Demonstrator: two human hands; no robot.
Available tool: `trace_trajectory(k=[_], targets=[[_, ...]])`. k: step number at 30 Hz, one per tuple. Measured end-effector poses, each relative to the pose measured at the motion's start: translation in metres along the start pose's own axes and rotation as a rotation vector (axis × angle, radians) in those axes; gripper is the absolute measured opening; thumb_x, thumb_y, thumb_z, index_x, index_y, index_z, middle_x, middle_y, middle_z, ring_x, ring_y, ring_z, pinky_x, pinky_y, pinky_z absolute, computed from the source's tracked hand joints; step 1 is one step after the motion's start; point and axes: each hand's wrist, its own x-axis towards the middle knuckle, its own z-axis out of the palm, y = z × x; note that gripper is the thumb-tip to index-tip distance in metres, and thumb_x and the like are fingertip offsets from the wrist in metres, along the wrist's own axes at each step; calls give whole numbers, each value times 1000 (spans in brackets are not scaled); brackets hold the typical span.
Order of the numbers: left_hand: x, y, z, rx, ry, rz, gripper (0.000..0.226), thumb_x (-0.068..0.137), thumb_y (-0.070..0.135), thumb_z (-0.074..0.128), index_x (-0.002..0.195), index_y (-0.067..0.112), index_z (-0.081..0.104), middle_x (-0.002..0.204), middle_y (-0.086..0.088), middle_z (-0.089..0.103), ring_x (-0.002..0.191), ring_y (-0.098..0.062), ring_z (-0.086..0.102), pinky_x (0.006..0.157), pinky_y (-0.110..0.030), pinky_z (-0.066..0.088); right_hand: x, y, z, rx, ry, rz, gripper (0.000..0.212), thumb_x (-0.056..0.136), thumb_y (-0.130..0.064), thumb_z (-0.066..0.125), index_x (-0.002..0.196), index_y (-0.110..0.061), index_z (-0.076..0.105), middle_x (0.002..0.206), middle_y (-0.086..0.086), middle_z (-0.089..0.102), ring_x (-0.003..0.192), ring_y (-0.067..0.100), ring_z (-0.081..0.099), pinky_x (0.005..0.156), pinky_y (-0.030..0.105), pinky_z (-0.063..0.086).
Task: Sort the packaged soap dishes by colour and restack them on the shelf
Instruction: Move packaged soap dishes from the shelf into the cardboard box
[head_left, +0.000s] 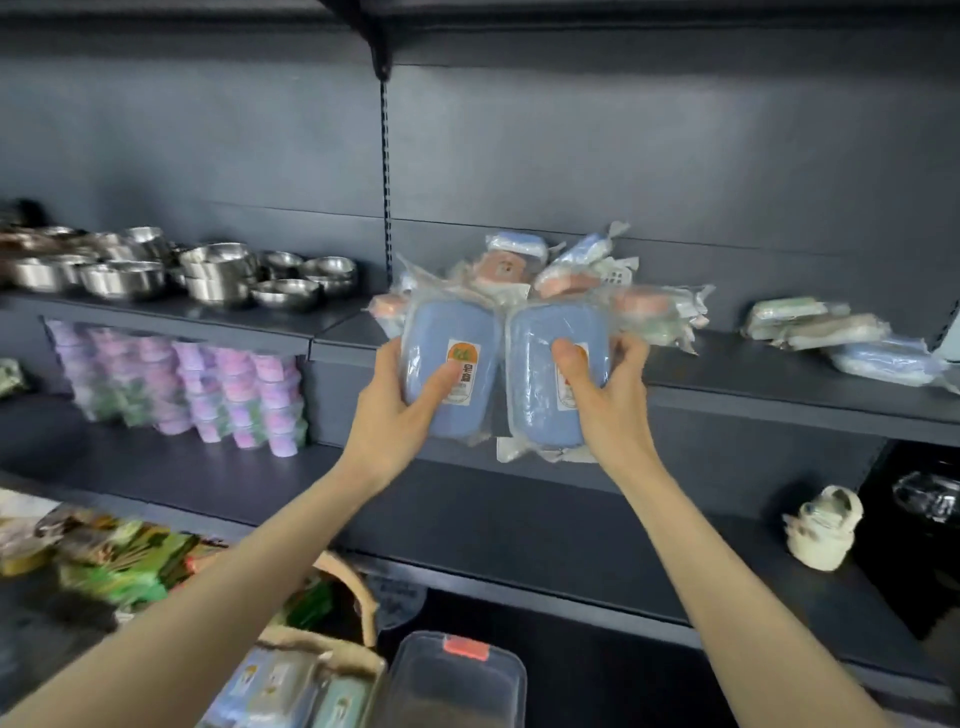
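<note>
The sorting looks barely begun, by my reading. A heap of soap dishes (524, 270) lies jumbled at the back of the shelf (753, 364), near its middle. Pink, blue and pale green packs are thrown together there at all angles, with nothing stacked. Toward the right end of the shelf, well apart from the heap, a smaller bunch of packs (831, 332) lies flat. It shows green, brownish and blue, so I would not call it a sorted pile.

What is in hand is a matched pair. The left hand (389, 415) grips one blue soap dish (431, 332) and the right hand (613, 400) grips a second blue soap dish (535, 374). They are held side by side and touching, just in front of the shelf's front edge and in front of the heap. On each, the thumb lies across the face and the fingers (631, 353) curl round the outer edge to the back.

Left to do, I judge: set the blues down as the start of a stack, then pick the pinks and greens out of the heap and stack those too.

Each dish is a rounded blue oblong sealed in a clear, crinkled wrapper with loose ends. Each carries a white label with an orange mark on the front; the printing is too blurred to read.
</note>
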Motion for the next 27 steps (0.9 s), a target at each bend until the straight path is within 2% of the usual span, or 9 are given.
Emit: trace_trajectory(k=[5, 7, 10, 13, 19, 22, 23, 25, 27], targets=[[-52, -35, -116, 198, -10, -84, 61, 79, 66, 52, 127, 31, 42, 104, 29, 59, 94, 4, 62, 71, -15, 50, -66, 10, 104, 24, -62, 116, 52, 78, -54, 63, 112, -25, 37, 101, -17, 56, 81, -10, 61, 67, 16, 49], [-68, -50, -154, 264, -9, -123, 54, 80, 67, 47, 124, 37, 40, 104, 18, 61, 90, -4, 62, 74, -24, 49, -87, 19, 143, 25, -103, 161, 48, 81, -51, 63, 112, -25, 37, 100, -17, 56, 79, -11, 61, 61, 11, 47], [-81, -77, -205, 306, -5, -186, 31, 82, 68, 44, 109, 56, 36, 103, 20, 60, 86, -10, 61, 79, -40, 53, -110, 33, 195, -8, -158, 214, 41, 81, -54, 61, 107, -31, 39, 97, -17, 58, 77, -12, 60, 57, 7, 45], [-87, -113, -249, 308, 0, -256, 21, 83, 70, 45, 102, 63, 37, 101, -4, 65, 85, -22, 64, 71, -47, 54, -128, 58, 243, -43, -210, 267, 40, 83, -55, 59, 107, -30, 40, 96, -15, 59, 77, -13, 59, 55, 6, 43], [-82, -196, -314, 348, -33, -409, 33, 90, 62, 43, 110, 36, 39, 102, -2, 62, 91, -23, 64, 74, -53, 54, -152, 127, 328, -130, -289, 386, 41, 90, -50, 58, 113, -24, 36, 96, -16, 56, 81, -6, 60, 59, 9, 44], [-80, -238, -337, 338, -55, -510, 47, 86, 61, 42, 116, 25, 39, 107, -5, 62, 91, -23, 66, 73, -53, 55, -160, 163, 366, -169, -320, 463, 39, 91, -49, 58, 112, -26, 35, 97, -16, 55, 92, 6, 59, 80, 29, 50], [-80, -253, -345, 328, -65, -545, 47, 88, 59, 43, 120, 24, 39, 110, -5, 63, 92, -23, 66, 75, -52, 55, -163, 174, 377, -169, -329, 486, 38, 91, -48, 58, 111, -26, 35, 97, -16, 54, 92, 4, 58, 82, 28, 50], [-81, -283, -360, 330, -95, -613, 46, 93, 55, 43, 128, 25, 36, 116, -3, 62, 99, -24, 65, 82, -50, 54, -169, 192, 400, -174, -336, 523, 40, 90, -45, 60, 112, -23, 35, 97, -18, 53, 90, -3, 57, 73, 8, 45], [-82, -310, -372, 337, -114, -700, 47, 91, 59, 43, 125, 27, 39, 115, -1, 62, 102, -23, 63, 81, -42, 53, -175, 209, 418, -186, -321, 556, 43, 89, -39, 64, 114, -19, 36, 97, -17, 53, 88, -13, 55, 67, -1, 38]])
